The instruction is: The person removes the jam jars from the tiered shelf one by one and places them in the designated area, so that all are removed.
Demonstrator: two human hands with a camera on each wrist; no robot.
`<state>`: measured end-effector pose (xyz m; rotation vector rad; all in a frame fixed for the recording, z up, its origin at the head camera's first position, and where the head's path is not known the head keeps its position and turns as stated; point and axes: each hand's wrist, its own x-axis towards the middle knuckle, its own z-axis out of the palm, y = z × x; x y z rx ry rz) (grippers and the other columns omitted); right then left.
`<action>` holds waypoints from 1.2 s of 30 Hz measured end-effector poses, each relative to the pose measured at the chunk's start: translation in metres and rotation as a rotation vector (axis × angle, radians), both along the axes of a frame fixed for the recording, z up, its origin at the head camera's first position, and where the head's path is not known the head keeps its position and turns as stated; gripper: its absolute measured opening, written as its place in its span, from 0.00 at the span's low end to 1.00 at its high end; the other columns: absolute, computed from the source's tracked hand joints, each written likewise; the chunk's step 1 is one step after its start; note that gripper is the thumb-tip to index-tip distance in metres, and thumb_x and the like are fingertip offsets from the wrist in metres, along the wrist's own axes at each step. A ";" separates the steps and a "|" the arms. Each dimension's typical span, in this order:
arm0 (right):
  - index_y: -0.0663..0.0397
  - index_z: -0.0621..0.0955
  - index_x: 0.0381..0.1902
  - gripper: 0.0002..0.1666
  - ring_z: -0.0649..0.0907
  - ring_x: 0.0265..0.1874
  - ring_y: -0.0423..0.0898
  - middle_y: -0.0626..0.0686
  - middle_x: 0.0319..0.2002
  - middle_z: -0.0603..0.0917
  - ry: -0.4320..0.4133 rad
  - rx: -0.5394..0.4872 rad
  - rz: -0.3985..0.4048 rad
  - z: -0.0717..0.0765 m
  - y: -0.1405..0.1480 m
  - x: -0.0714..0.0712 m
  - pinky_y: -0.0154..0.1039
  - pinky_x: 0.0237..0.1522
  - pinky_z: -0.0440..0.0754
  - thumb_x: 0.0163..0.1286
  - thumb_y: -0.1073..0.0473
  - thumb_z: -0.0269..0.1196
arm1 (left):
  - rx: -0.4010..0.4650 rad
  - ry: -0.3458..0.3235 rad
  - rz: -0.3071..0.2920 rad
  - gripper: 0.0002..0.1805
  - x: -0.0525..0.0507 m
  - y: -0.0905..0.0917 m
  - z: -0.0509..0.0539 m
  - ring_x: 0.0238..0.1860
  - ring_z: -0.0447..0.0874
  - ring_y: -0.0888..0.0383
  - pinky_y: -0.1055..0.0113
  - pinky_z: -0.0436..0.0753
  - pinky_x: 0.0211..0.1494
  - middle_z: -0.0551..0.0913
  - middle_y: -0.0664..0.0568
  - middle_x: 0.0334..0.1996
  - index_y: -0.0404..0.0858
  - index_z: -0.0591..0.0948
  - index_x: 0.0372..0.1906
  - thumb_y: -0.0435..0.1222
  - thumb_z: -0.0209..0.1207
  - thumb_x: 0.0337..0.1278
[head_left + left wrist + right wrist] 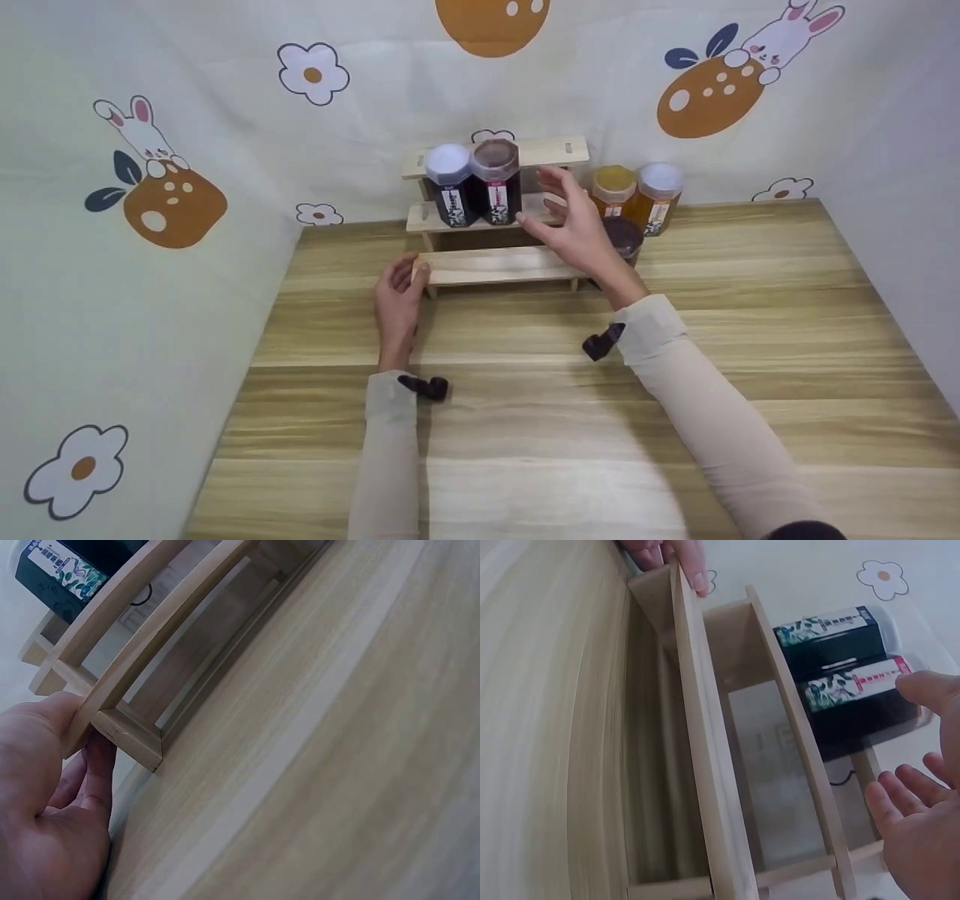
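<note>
A three-step wooden display rack point(495, 265) stands against the back wall. My left hand point(399, 294) grips the left end of its lowest step, thumb on top and fingers beneath, as the left wrist view point(56, 787) shows. Side by side on the middle step stand two dark jars: one with a white lid point(452, 196), the other with a brown lid and a pink-topped label point(498, 196). Just right of the brown-lidded jar, my right hand point(581, 225) is spread with nothing in its grasp. Its thumb tip is close to that jar; whether they touch I cannot tell.
On the table right of the rack stand an amber jar with a yellow lid point(613, 184), another with a white lid point(660, 196), and a dark jar point(624, 234) partly hidden by my right wrist. Patterned cloth walls point(375, 112) border the wood-grain table point(525, 420).
</note>
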<state>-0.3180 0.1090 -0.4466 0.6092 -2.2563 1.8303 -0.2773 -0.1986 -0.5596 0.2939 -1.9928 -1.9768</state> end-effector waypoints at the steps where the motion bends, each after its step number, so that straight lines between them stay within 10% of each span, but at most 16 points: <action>1: 0.57 0.67 0.80 0.49 0.74 0.78 0.56 0.59 0.77 0.74 -0.009 0.001 0.006 0.000 -0.003 -0.001 0.50 0.80 0.75 0.68 0.57 0.78 | -0.002 0.004 -0.001 0.24 0.000 0.000 0.000 0.66 0.84 0.51 0.60 0.83 0.72 0.86 0.43 0.64 0.39 0.84 0.65 0.42 0.73 0.69; 16: 0.55 0.64 0.83 0.55 0.75 0.77 0.55 0.61 0.76 0.75 -0.092 -0.088 0.034 -0.006 -0.030 -0.019 0.49 0.81 0.73 0.65 0.55 0.81 | -0.054 0.027 0.021 0.21 0.000 -0.001 0.000 0.63 0.86 0.54 0.62 0.85 0.70 0.88 0.46 0.60 0.42 0.85 0.62 0.42 0.73 0.70; 36: 0.51 0.72 0.75 0.52 0.82 0.69 0.49 0.54 0.70 0.81 -0.081 0.056 -0.201 -0.014 -0.051 -0.026 0.42 0.75 0.79 0.59 0.45 0.84 | -0.027 0.021 0.014 0.20 -0.002 0.000 -0.002 0.63 0.86 0.54 0.63 0.85 0.70 0.87 0.46 0.60 0.41 0.85 0.62 0.39 0.72 0.70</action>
